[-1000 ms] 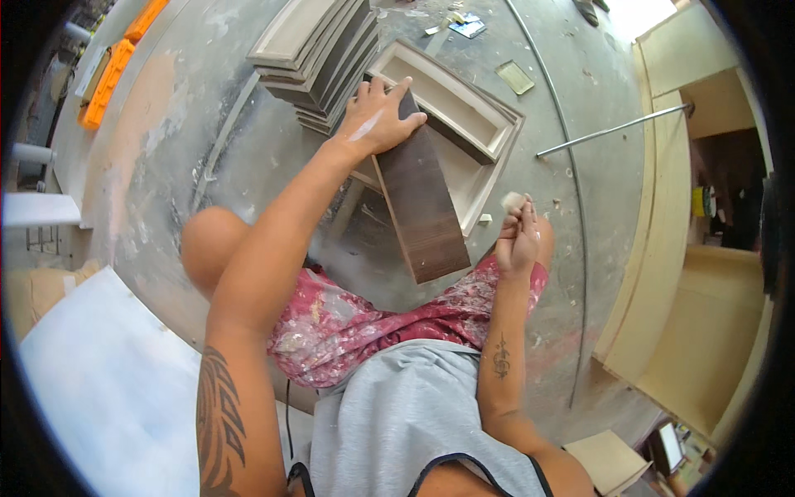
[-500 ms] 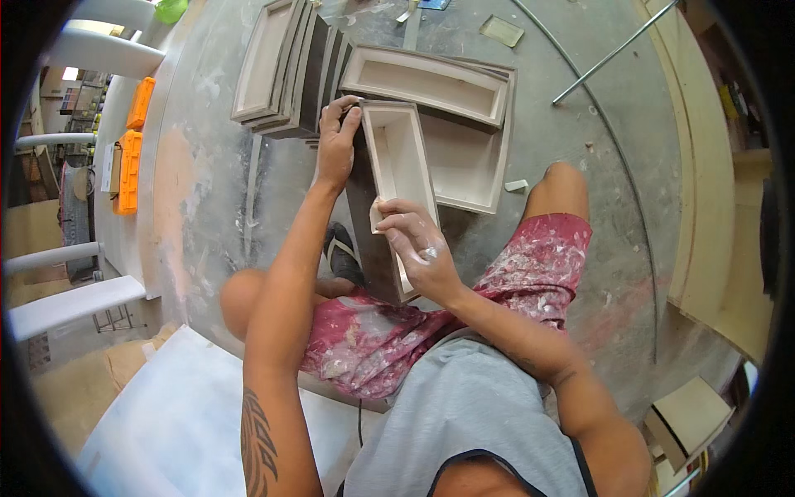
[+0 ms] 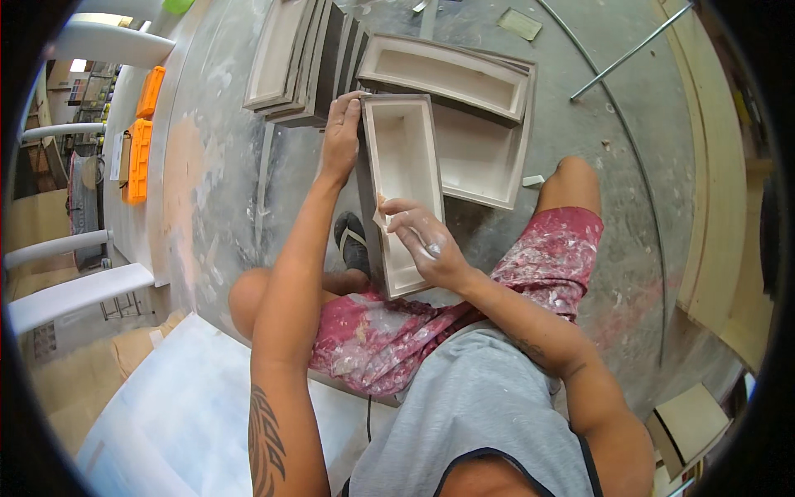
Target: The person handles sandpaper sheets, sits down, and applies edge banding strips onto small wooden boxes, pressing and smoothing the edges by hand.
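A long, narrow drawer-like box (image 3: 404,132), pale inside and dark outside, extends away from my lap with its open side up. My left hand (image 3: 341,141) grips its far left corner, fingers bent over the edge. Above the box's near half is my right hand (image 3: 426,244), dusted with white powder. Its fingers pinch a small pale folded piece, seemingly sandpaper (image 3: 382,217), against the left rim. Beyond it, another such box (image 3: 447,73) rests across a wider shallow box (image 3: 476,166). Several similar boxes (image 3: 281,58) are stacked at the far left.
A metal rod (image 3: 633,50) and a long thin dark strip (image 3: 642,166) lie on the right of the grey, stained surface. Near my knee is a small white block (image 3: 532,180). Orange cases (image 3: 137,161) are at the left, and a pale wooden edge (image 3: 704,166) borders the right.
The box in my hands has tilted, showing more of its inside. My right hand remains at its left rim with the pale piece. The whole view has shifted slightly.
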A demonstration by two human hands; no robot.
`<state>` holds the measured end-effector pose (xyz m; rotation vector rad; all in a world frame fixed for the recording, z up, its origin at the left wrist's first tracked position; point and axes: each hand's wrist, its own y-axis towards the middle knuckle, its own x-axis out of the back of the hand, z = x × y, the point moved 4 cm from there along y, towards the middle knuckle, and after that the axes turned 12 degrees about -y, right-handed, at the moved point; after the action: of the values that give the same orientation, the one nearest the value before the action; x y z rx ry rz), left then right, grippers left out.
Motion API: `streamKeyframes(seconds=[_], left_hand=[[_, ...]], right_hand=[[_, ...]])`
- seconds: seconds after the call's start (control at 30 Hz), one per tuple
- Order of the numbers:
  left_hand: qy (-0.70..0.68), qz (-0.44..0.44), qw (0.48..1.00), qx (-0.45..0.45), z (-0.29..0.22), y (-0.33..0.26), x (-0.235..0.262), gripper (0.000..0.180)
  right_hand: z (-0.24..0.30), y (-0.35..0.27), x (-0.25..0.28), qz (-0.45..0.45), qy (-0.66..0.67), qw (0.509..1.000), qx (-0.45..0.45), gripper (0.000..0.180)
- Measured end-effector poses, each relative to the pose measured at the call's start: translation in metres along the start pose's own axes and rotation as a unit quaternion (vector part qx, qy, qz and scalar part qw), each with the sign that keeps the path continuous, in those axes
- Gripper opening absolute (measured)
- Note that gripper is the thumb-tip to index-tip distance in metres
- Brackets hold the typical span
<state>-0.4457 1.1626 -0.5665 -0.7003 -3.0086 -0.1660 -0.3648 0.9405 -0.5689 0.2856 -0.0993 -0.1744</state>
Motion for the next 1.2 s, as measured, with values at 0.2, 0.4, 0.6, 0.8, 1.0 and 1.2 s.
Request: streamKeyframes(seconds=[0.2,0.4,0.6,0.8,1.0,1.2], left_hand=[[0.148,0.02,0.982,-0.115,-0.023,0.005,-0.007,0.029],[0.309,0.065,0.934,-0.168,-0.069,0.001,-0.022,0.022],[0.34,0.098,0.921,-0.163,-0.09,-0.007,-0.033,0.022],[0.35,0.12,0.911,-0.184,-0.094,-0.004,-0.032,0.02],[0.362,0.13,0.902,-0.196,-0.094,-0.004,-0.033,0.02],[0.373,0.134,0.899,-0.183,-0.095,0.001,-0.032,0.019]], right_hand=[[-0.004,-0.004,0.013,-0.001,-0.002,1.0,0.009,0.013],[-0.014,-0.011,0.021,0.006,-0.021,1.0,0.017,0.015],[-0.016,-0.013,0.009,0.049,0.034,0.998,0.019,0.016],[-0.012,-0.01,0.01,0.054,-0.029,0.996,0.067,0.017],[-0.015,-0.01,0.019,0.054,-0.074,0.993,0.068,0.021],[-0.012,-0.008,0.026,0.037,-0.082,0.992,0.092,0.021]])
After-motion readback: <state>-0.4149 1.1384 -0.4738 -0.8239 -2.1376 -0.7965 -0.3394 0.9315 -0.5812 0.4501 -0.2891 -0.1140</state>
